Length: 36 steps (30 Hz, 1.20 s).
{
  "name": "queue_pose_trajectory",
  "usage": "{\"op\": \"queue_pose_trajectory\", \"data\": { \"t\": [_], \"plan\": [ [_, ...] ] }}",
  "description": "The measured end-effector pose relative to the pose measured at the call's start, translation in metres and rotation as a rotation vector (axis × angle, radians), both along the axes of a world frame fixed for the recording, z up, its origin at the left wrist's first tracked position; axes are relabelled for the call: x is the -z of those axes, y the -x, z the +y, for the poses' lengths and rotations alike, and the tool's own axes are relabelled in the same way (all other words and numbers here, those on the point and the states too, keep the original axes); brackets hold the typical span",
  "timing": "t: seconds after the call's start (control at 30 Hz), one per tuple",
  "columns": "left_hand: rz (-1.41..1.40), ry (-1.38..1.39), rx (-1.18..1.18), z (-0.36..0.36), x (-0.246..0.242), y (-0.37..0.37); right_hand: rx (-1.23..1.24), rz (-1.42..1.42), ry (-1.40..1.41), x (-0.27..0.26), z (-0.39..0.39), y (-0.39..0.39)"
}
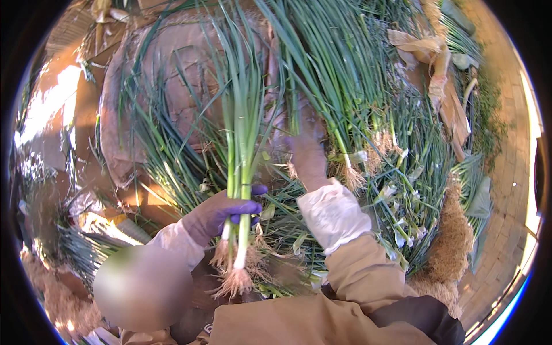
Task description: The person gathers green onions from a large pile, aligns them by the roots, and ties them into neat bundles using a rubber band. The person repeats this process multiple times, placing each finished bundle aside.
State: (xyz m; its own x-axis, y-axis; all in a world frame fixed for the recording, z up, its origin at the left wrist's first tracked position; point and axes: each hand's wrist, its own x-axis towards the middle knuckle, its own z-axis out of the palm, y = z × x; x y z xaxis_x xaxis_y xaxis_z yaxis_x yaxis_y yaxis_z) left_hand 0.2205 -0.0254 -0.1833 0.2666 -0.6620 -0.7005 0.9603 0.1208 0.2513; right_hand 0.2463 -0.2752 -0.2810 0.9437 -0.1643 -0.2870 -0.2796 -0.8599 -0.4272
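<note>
My left hand (215, 213), in a purple glove, grips a small bunch of spring onions (243, 159) near the white stem ends. Their pale, stringy roots (236, 280) hang below the fist, and the long green leaves stretch away from me. My right hand (307, 161) is blurred by motion, reaching forward beside a large heap of spring onions (332, 64). A green stalk meets its fingertips and some roots show at its left side, but whether the fingers are closed on it cannot be made out. White cuffs cover both wrists.
Loose spring onions (166, 142) lie over a brownish wrapped bundle (189, 86) ahead. Peeled leaf scraps (396, 228) litter the right. Root-ended bundles (448, 237) line the right side by a brick-paved floor (496, 241). A blurred round patch hides the lower left.
</note>
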Motion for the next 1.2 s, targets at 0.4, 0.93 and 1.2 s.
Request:
{"op": "queue_pose_trajectory", "data": {
  "t": [0.4,0.93,1.2],
  "plan": [
    [-0.191,0.223,-0.644,0.065,-0.033,-0.016,-0.076,-0.145,0.234,-0.070,-0.107,0.027],
    [-0.207,-0.273,-0.177,0.048,0.017,-0.005,-0.516,0.264,-0.382,-0.124,0.051,0.011],
    [-0.227,-0.291,-0.105,0.052,0.016,-0.012,-1.127,0.278,-0.510,-0.148,-0.045,0.169]
  ]
}}
